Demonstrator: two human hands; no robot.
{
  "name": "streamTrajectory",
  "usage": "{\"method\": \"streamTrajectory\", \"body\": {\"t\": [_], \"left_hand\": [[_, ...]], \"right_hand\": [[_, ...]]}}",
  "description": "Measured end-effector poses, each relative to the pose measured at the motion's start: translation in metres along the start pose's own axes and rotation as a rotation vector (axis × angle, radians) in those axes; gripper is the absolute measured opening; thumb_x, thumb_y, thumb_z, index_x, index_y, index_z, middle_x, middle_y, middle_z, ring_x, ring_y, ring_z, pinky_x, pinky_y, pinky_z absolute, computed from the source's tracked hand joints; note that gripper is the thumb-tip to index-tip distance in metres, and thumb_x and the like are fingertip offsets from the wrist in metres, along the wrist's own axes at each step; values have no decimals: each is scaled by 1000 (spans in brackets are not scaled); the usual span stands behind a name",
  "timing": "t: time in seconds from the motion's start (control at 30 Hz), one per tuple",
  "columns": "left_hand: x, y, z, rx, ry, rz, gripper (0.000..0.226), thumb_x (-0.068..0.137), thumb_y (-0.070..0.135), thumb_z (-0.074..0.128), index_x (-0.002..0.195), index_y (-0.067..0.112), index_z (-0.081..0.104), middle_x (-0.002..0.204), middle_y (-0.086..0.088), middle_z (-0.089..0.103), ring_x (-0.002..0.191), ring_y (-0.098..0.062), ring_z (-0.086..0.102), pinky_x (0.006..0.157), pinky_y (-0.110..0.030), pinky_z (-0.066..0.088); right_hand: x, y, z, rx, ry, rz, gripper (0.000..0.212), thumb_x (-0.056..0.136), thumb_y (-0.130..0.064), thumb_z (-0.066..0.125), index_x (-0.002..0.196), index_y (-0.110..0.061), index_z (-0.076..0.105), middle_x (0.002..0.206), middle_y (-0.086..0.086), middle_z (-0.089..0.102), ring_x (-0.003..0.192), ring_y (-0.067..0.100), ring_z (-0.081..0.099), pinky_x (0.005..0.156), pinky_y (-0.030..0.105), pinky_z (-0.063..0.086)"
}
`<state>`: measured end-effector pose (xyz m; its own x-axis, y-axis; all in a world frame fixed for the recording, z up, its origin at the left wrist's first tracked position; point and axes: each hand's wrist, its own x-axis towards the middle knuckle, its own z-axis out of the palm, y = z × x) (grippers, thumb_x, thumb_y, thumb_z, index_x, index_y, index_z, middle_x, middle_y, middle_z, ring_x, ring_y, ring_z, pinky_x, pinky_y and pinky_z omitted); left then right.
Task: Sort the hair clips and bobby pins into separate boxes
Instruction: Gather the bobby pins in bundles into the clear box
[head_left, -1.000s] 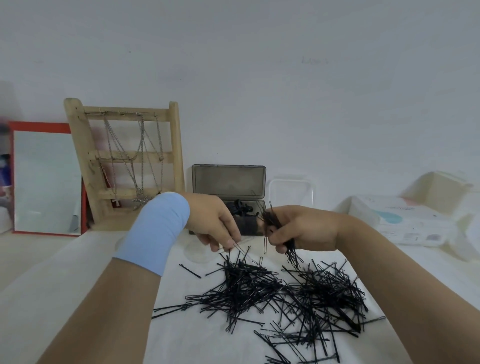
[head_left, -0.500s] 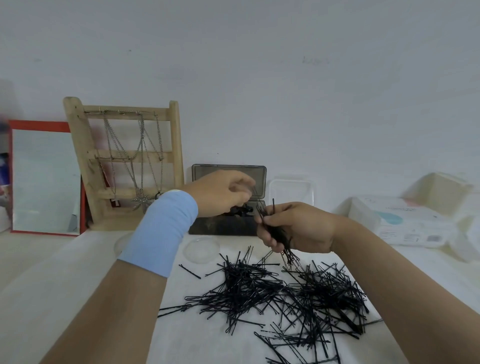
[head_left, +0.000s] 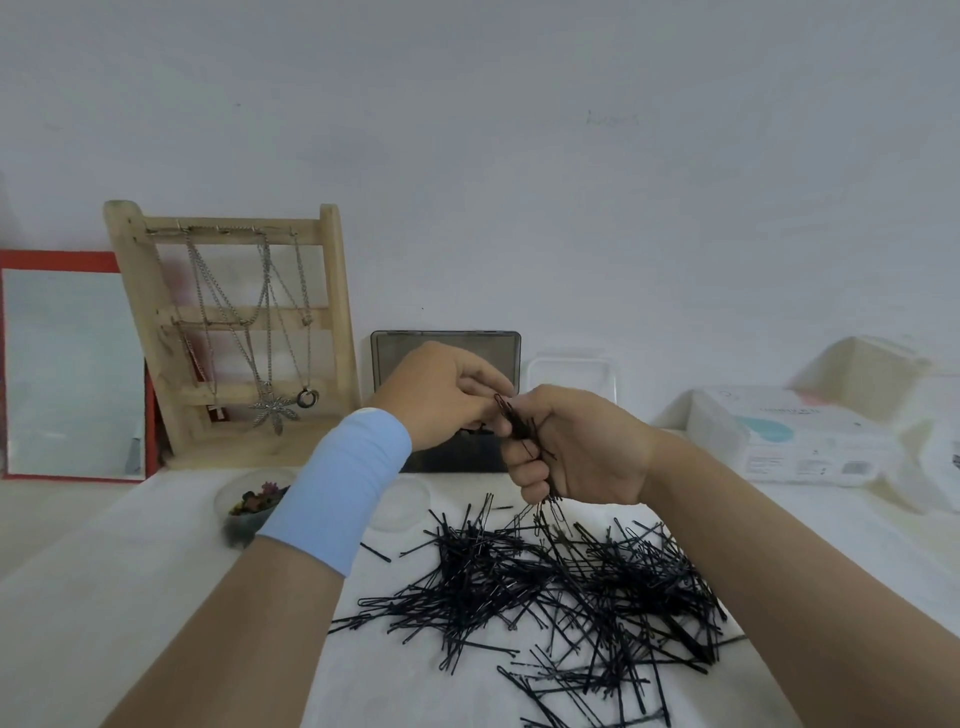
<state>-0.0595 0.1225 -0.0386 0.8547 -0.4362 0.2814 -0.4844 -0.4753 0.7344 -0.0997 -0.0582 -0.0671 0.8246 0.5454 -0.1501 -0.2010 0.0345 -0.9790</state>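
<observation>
Counter, white and broad, is seen below a pale wall. At its back left a red-framed mirror and a wooden rack hung with chains are propped. Loose bobby pins are spread in a wide black heap on the near middle of the counter. A dark box with its lid raised is set at the back, with a clear box just beside it on the right. Above the heap, the grip of the right hand is closed round a bundle of pins, whose top end is pinched by the left hand. Hair clips are kept in a small round tub left of the left wrist.
</observation>
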Motion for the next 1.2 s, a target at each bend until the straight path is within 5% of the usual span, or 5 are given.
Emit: {"method": "streamTrajectory", "body": {"t": [0.3,0.57,0.83,1.07,1.2], "left_hand": [[-2,6,-6,-75,-195,46,33,100,11,53,125,28,65,120,11,70,114,4,61,106,-26,44],[-3,21,5,52,-120,285,8,80,25,80,81,33,78,98,17,69,96,-9,67,86,-23,50],[-7,15,-14,205,-22,128,9,85,23,74,78,29,74,82,14,73,82,2,66,74,-13,45],[-5,15,-11,18,-80,71,22,94,18,63,103,32,77,91,19,75,93,10,65,92,-19,49],[-2,7,4,-300,-260,-152,35,97,13,57,131,21,59,121,1,69,116,-15,63,93,-33,55]], "right_hand": [[1,4,-1,-112,105,-85,20,105,-9,39,98,-11,58,67,2,46,57,15,45,49,22,30],[1,3,9,-220,94,25,18,106,-17,41,94,-13,54,63,-2,23,47,8,24,45,20,17],[1,2,2,-24,-11,-36,13,86,-11,41,93,-15,51,70,0,32,57,13,31,52,24,25],[1,3,-3,103,6,-138,17,85,-2,39,87,-18,45,70,2,38,61,16,37,57,26,31],[1,-10,-4,336,206,-362,25,93,3,31,87,-16,46,68,2,41,57,15,39,52,24,33]]}}
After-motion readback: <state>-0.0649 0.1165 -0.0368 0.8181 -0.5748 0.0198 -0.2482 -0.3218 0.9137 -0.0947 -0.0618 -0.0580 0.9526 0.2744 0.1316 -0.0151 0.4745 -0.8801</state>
